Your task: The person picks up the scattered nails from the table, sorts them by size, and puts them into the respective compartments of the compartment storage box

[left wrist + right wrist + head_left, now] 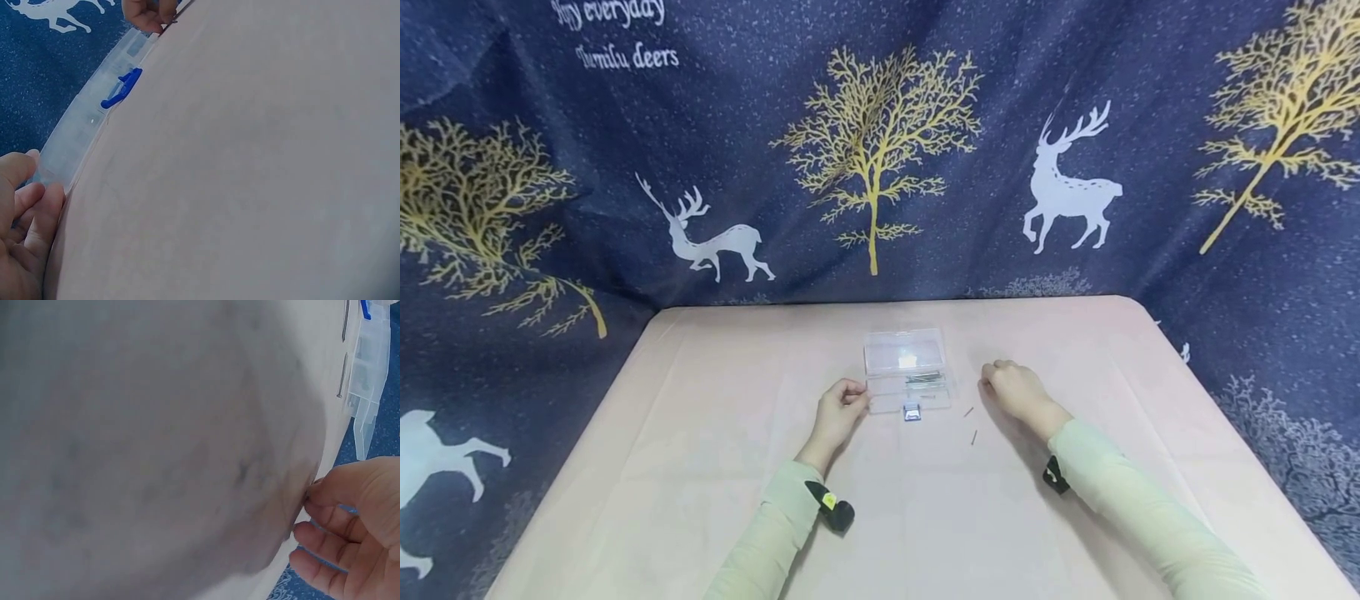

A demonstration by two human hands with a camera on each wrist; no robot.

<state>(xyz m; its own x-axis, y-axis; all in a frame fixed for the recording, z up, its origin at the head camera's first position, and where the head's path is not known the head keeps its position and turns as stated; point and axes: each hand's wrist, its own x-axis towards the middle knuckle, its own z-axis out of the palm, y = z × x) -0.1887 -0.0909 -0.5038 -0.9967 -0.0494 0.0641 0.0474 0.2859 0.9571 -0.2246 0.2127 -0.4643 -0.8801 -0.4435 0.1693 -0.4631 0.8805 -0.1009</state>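
We grip the open box (887, 403), nails (924, 379) inside, with the fingers of our left hand (838, 414), but cannot tell whether our right hand (1017, 390), right of the box, holds anything.

Lying open on pink tablecloth (917, 517): 1 clear plastic storage case (887, 403), hinged lid (901, 347) swung back on the far side, blue latch (912, 412) midway along the near edge. Inside, toward the right, near the hinge: bundle of thin nails (923, 378) lying lengthwise. Outside, just beyond the near right corner: 2 slim loose nails (974, 437), slanted, apart.
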